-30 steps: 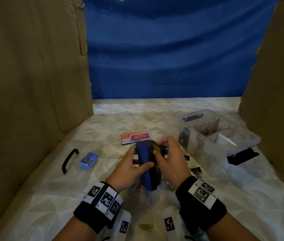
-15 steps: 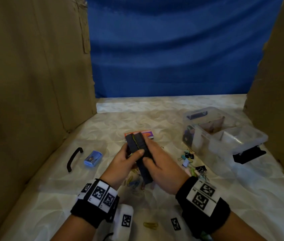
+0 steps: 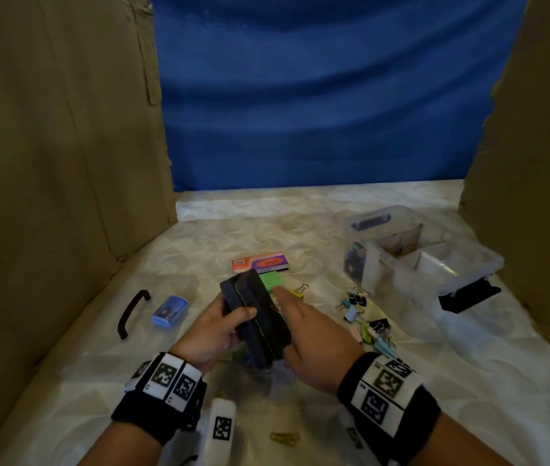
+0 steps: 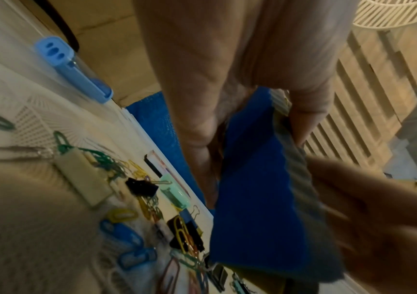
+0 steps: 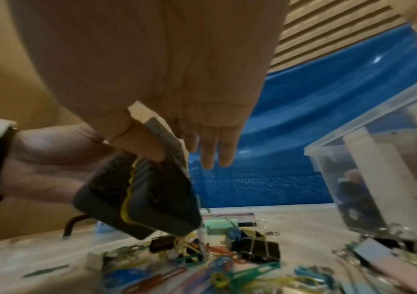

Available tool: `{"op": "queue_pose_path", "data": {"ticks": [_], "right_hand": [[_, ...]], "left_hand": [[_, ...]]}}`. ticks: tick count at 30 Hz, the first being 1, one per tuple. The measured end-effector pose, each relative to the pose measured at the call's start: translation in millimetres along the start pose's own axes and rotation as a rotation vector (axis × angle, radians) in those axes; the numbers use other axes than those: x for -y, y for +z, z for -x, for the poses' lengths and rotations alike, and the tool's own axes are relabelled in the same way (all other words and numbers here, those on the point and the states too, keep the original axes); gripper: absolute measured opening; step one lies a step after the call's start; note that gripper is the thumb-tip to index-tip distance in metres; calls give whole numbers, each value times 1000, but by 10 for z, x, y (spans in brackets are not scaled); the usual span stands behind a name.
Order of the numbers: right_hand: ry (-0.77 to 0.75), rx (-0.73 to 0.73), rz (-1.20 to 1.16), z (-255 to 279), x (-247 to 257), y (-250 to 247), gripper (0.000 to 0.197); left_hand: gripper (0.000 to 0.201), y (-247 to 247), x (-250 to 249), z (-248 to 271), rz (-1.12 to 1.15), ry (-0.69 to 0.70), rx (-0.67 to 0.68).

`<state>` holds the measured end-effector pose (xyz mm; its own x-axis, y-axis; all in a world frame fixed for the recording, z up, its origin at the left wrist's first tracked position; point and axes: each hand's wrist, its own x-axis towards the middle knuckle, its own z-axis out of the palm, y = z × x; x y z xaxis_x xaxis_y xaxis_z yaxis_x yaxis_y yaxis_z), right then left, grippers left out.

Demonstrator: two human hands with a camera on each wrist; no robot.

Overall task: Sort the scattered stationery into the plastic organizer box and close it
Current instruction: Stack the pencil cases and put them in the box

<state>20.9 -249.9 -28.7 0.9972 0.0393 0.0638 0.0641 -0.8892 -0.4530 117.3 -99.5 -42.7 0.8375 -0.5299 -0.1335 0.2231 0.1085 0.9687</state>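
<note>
Here, cardboard walls [image 3: 48,163] and a blue sheet [image 3: 317,95] are enclosing the patterned table [image 3: 468,381], their tops cut off by the frame. To the right the clear box [image 3: 428,260] is standing open, its divided compartments hazy through the plastic; something dark blue is lying in the near-left one, too dim to name. A black latch [image 3: 468,295] is sticking out at its front right corner. The lid [image 3: 65,331] is lying flat at the left, nearly invisible but for its black handle [image 3: 131,312], with a blue sharpener [image 3: 169,311] resting on it.

Above the middle of the table, both hands are holding a stack of dark erasers [image 3: 257,321] with a yellow seam and a blue face. The left hand [image 3: 215,334] is gripping the stack, thumb across the top and fingers [image 4: 197,111] curled beneath. The right hand [image 3: 314,344] is lying against its right side with fingers straight and pressed together, the thumb hidden behind the stack.

Behind the erasers, an orange-and-purple packet [image 3: 260,262] and a green pad [image 3: 272,280] are partly covered. Binder clips [image 3: 364,317] are lying between hand and box; paper clips [image 5: 202,266] are scattered under the hands, blurred in the wrist views.
</note>
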Motion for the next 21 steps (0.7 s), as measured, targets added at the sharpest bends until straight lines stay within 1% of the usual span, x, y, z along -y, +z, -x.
{"op": "queue_pose_path", "data": {"ticks": [2, 4, 6, 7, 9, 11, 15, 17, 19, 21], "right_hand": [[-24, 58, -23, -9, 87, 37, 88], [-2, 120, 9, 20, 96, 115, 88], [62, 190, 52, 50, 28, 186, 83], [88, 249, 103, 60, -21, 212, 79], [114, 391, 264, 67, -116, 229, 74], [122, 454, 339, 25, -224, 254, 66], [106, 360, 299, -146, -309, 98, 50], [110, 286, 271, -319, -270, -43, 44], [107, 186, 273, -614, -237, -141, 43], [117, 127, 266, -1001, -221, -181, 47]], "left_hand": [[33, 30, -4, 17, -17, -14, 24], [33, 20, -22, 18, -8, -14, 14], [35, -28, -37, 20, 21, -15, -15], [36, -63, -42, 22, 42, -20, -32], [35, -136, -48, 31, 85, -30, -54], [34, -189, -75, 48, 99, -35, -70], [43, -293, -97, 118, 83, -51, -111], [55, -340, -106, 168, 101, -32, -142], [67, -399, -118, 222, 119, -12, -160], [70, -457, -140, 273, 108, -17, -150]]}}
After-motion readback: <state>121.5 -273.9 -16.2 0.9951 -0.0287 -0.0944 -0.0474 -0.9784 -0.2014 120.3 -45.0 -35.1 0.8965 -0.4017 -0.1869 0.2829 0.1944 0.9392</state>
